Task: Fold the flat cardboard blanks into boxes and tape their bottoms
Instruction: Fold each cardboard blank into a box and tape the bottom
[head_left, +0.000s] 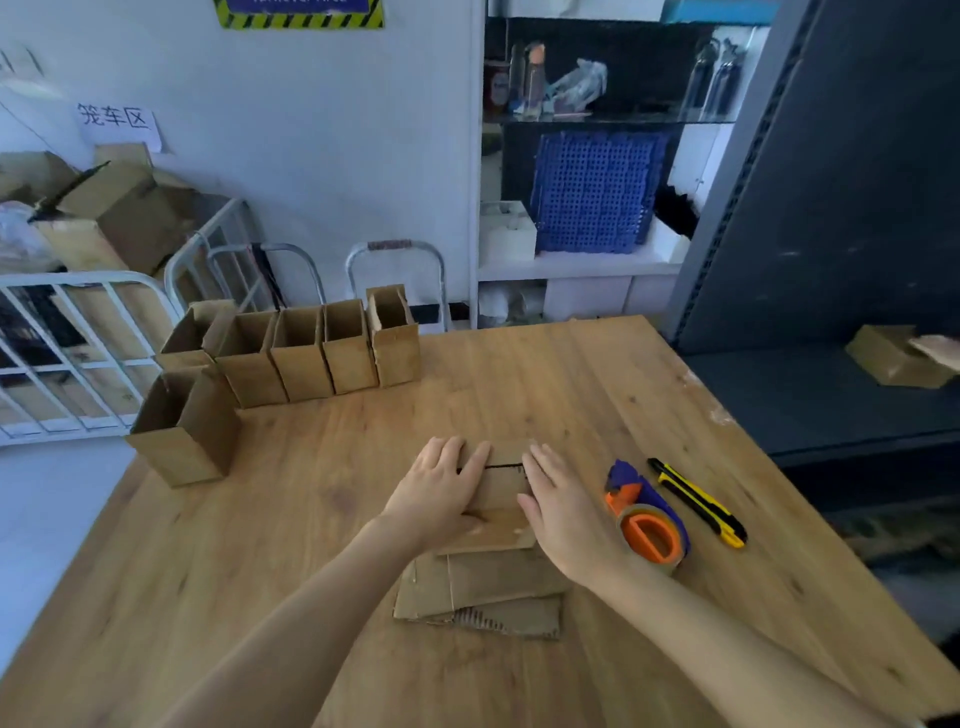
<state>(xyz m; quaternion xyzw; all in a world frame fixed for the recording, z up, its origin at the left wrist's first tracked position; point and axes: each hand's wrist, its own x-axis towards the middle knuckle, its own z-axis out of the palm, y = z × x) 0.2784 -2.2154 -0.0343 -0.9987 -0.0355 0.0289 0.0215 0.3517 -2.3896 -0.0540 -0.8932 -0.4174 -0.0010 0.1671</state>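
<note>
A small brown cardboard box (500, 486) lies on the wooden table (311, 519) with its bottom flaps folded shut, a dark seam showing between them. My left hand (439, 493) presses flat on its left flaps. My right hand (563, 512) presses on its right side. Under and nearer to me lies a stack of flat cardboard blanks (483, 592). An orange and purple tape dispenser (649, 519) sits just right of my right hand.
A yellow and black utility knife (698, 501) lies right of the dispenser. Several upright open boxes (311, 353) stand in a row at the far left, one more (182, 426) nearer. White metal cart rails are off the left edge, dark shelving to the right.
</note>
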